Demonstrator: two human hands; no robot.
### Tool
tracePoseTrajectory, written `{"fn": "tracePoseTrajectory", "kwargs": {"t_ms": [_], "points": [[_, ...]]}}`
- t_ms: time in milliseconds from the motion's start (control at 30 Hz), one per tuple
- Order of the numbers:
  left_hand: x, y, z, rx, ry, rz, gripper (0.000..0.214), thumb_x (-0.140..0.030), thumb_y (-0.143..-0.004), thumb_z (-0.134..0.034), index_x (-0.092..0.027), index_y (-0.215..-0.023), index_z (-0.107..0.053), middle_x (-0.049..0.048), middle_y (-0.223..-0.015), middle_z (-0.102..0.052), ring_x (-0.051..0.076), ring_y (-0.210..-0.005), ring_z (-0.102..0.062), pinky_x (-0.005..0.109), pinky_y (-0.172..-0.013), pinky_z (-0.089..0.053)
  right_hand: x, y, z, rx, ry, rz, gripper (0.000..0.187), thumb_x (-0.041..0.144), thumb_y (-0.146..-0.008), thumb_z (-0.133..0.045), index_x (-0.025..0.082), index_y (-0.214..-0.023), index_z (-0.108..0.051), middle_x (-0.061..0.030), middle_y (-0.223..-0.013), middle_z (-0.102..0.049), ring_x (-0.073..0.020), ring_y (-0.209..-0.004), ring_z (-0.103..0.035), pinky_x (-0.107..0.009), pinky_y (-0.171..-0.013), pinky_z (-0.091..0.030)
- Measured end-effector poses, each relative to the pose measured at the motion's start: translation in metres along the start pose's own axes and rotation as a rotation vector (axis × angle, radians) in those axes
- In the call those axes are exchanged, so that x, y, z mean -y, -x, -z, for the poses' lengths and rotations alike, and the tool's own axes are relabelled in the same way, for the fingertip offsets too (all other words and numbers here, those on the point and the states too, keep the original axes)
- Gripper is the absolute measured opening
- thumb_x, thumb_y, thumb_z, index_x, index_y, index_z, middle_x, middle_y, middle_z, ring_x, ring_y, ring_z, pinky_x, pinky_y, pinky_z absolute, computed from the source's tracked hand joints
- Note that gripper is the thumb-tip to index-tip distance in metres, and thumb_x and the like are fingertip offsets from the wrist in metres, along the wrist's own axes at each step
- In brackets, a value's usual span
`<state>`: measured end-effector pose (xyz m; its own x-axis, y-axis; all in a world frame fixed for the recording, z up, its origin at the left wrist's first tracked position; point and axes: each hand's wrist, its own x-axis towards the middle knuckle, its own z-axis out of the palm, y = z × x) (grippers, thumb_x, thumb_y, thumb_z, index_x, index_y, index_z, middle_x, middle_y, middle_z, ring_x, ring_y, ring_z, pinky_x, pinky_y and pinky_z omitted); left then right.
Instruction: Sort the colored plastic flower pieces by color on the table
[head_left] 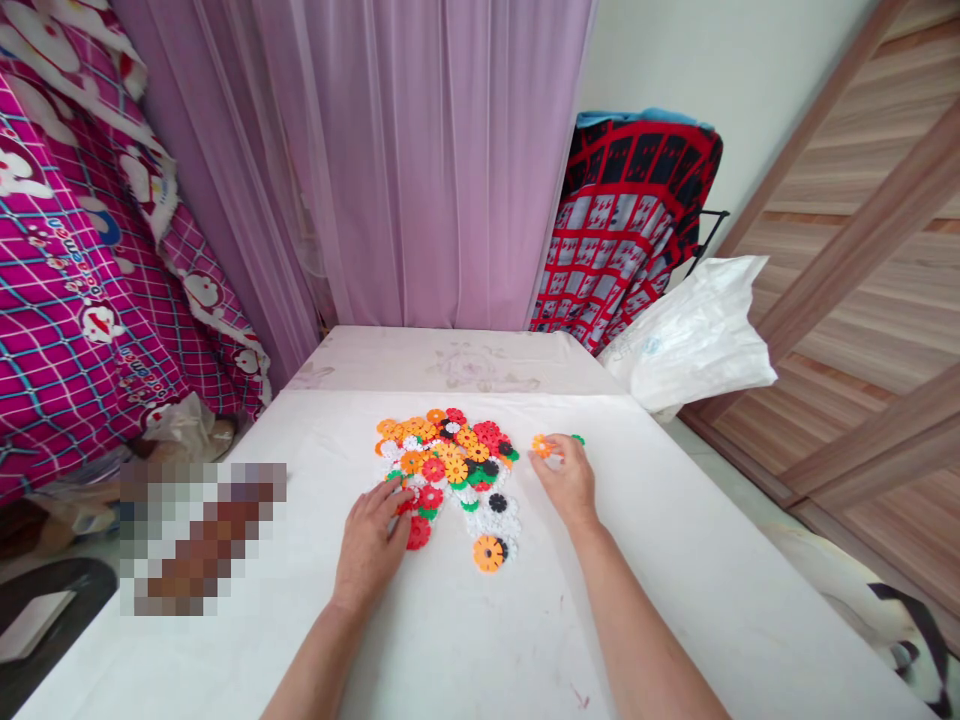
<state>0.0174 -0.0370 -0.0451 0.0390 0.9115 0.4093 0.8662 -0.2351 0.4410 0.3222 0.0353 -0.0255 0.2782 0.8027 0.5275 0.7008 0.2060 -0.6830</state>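
Note:
A loose pile of notched plastic interlocking discs (433, 469) in orange, red, white, green and black lies on the white table. My left hand (373, 535) rests at the pile's near left edge, its fingers apart and touching the red and green discs there. To the right of the pile, my right hand (568, 482) pinches an orange disc (541, 446) between thumb and fingers. A green disc (577, 439) shows just beyond that hand, partly hidden by it. Nearer to me, a larger orange disc (488, 553) lies beside white and black ones.
The white table (480, 640) extends toward me and to both sides. A white plastic bag (697, 335) stands at its far right corner. Purple curtains (450, 160) hang behind. Pink patterned fabric (82, 260) is on the left, and a blurred patch (210, 540) covers the table's left side.

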Motion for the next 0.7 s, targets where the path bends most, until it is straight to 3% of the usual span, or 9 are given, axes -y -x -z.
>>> {"fn": "tracePoseTrajectory", "kwargs": {"t_ms": [100, 167, 433, 700], "points": [[-0.001, -0.001, 0.001, 0.006, -0.001, 0.001, 0.031, -0.028, -0.085, -0.046, -0.027, -0.107, -0.069, 0.0066, -0.127, -0.064, 0.027, -0.118, -0.058, 0.052, -0.102, -0.043, -0.033, -0.014, 0.009, -0.153, 0.124, -0.158, 0.029, 0.038, -0.071, -0.059, 0.019, -0.092, -0.062, -0.0077, -0.1, -0.059, -0.0197, -0.082, -0.057, -0.035, -0.081, -0.045], [-0.001, -0.001, 0.002, 0.007, -0.005, -0.006, 0.031, -0.029, -0.086, -0.045, -0.027, -0.106, -0.069, 0.007, -0.126, -0.064, 0.027, -0.118, -0.058, 0.052, -0.101, -0.043, -0.046, -0.019, 0.009, -0.174, 0.17, -0.188, 0.029, 0.037, -0.071, -0.059, 0.018, -0.092, -0.064, -0.0087, -0.101, -0.059, -0.0208, -0.085, -0.056, -0.036, -0.082, -0.045], [-0.001, -0.001, 0.002, -0.002, -0.011, -0.022, 0.031, -0.03, -0.086, -0.046, -0.028, -0.107, -0.069, 0.0064, -0.126, -0.064, 0.027, -0.118, -0.058, 0.052, -0.101, -0.044, -0.051, -0.032, 0.002, -0.022, 0.395, -0.188, 0.032, 0.042, -0.074, -0.06, 0.019, -0.095, -0.068, -0.0093, -0.095, -0.062, -0.0237, -0.086, -0.054, -0.035, -0.078, -0.042], [0.0, -0.001, 0.002, -0.005, -0.003, -0.013, 0.031, -0.029, -0.085, -0.046, -0.027, -0.106, -0.069, 0.0065, -0.125, -0.065, 0.027, -0.117, -0.059, 0.052, -0.102, -0.042, -0.053, -0.031, 0.001, 0.022, 0.467, -0.2, 0.032, 0.044, -0.076, -0.058, 0.02, -0.095, -0.069, -0.009, -0.097, -0.062, -0.0229, -0.084, -0.055, -0.035, -0.077, -0.041]]}}
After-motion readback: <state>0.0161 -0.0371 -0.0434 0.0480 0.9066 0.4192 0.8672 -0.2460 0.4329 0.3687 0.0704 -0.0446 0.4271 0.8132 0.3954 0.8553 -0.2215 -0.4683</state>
